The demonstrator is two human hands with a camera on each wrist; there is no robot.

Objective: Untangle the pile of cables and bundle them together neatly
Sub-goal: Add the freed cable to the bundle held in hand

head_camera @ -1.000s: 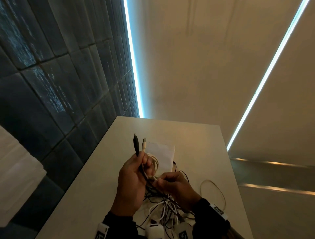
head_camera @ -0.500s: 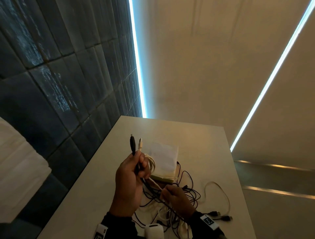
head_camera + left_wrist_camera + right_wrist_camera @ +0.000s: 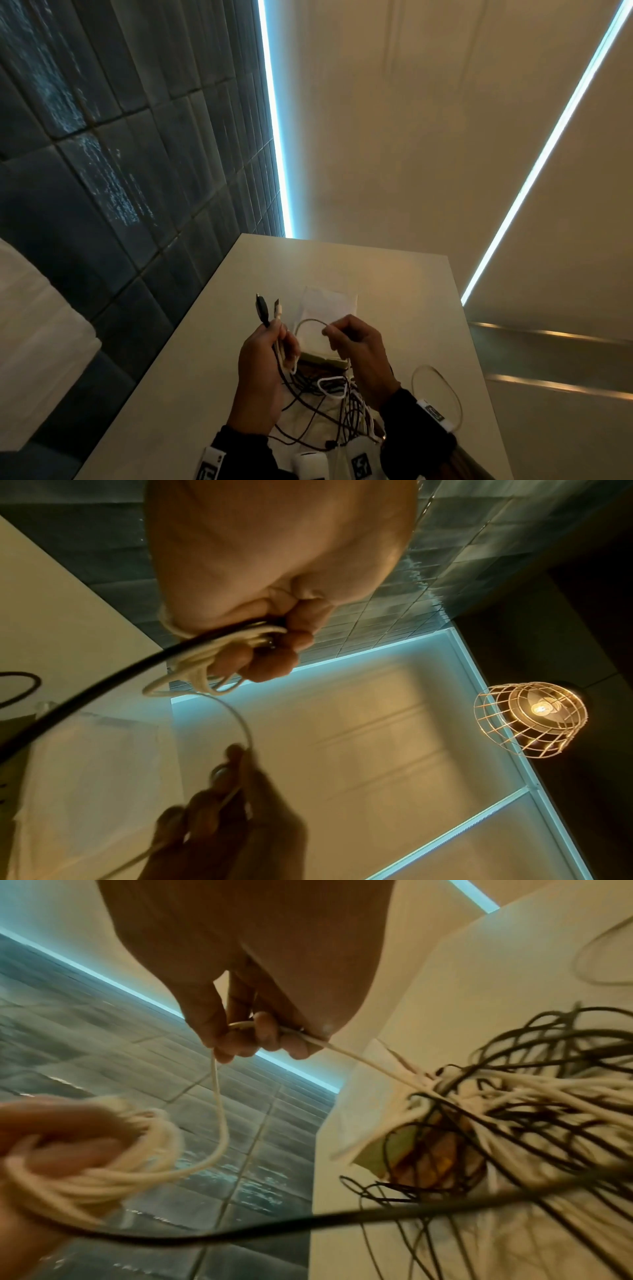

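My left hand (image 3: 263, 363) grips a black cable (image 3: 262, 310) and a white cable (image 3: 278, 311), plug ends sticking up above the fist. Several white loops (image 3: 192, 666) are coiled round its fingers, also seen as the white coil (image 3: 103, 1167). My right hand (image 3: 356, 346) pinches the white strand (image 3: 308, 322) that arcs over to the left hand; the same strand (image 3: 219, 1096) hangs from its fingertips. Below both hands lies the tangled pile of black and white cables (image 3: 329, 404) on the table (image 3: 219, 342).
A white cloth or pouch (image 3: 329, 305) lies on the table behind the hands, over a flat greenish thing (image 3: 322, 359). A loose thin loop (image 3: 435, 387) lies at the right. A dark tiled wall (image 3: 102, 171) runs along the left table edge. A caged lamp (image 3: 531, 718) hangs overhead.
My right hand has risen from the pile, drawing the white strand up into an arc level with the left hand. The left hand keeps its hold on the two cable ends.
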